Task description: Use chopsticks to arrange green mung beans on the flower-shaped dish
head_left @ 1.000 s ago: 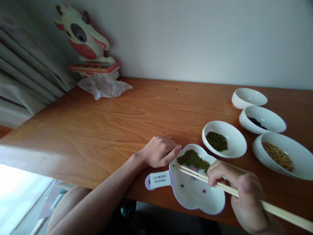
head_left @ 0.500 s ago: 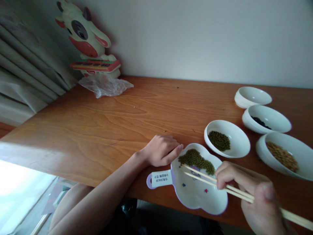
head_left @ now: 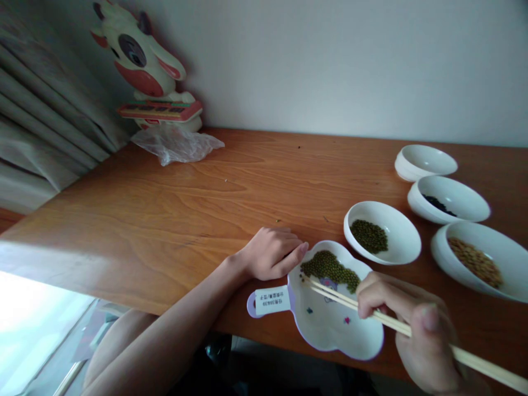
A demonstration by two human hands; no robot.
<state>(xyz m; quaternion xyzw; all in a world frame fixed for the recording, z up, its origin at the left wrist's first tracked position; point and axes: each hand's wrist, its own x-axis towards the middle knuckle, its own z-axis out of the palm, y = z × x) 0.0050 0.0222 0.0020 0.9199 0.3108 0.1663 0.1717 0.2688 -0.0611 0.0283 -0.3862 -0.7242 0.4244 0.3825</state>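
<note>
My right hand (head_left: pixel 412 324) grips a pair of light wooden chopsticks (head_left: pixel 391 322). Their tips sit close together over the left part of a white, purple-rimmed plate (head_left: pixel 330 335), at the edge of a heap of green mung beans (head_left: pixel 330 268). Whether a bean is between the tips I cannot tell. My left hand (head_left: pixel 276 254) rests on the table with its fingers curled, the thumb touching the plate's upper left rim. A labelled handle (head_left: pixel 272 300) sticks out from the plate's left side. Just beyond the plate stands a white bowl (head_left: pixel 402 236) with more mung beans (head_left: pixel 368 236).
On the right are a bowl (head_left: pixel 511 264) of tan beans or nuts, a bowl (head_left: pixel 474 201) with dark beans and another white bowl (head_left: pixel 431 159). A cow toy keyboard (head_left: pixel 160 110) and clear plastic bag (head_left: pixel 177 144) stand at the back left of the wooden table (head_left: pixel 165 220).
My right hand has shifted slightly left, and the chopstick tips have closed towards each other at the bean heap's left edge. My left hand has stayed in place.
</note>
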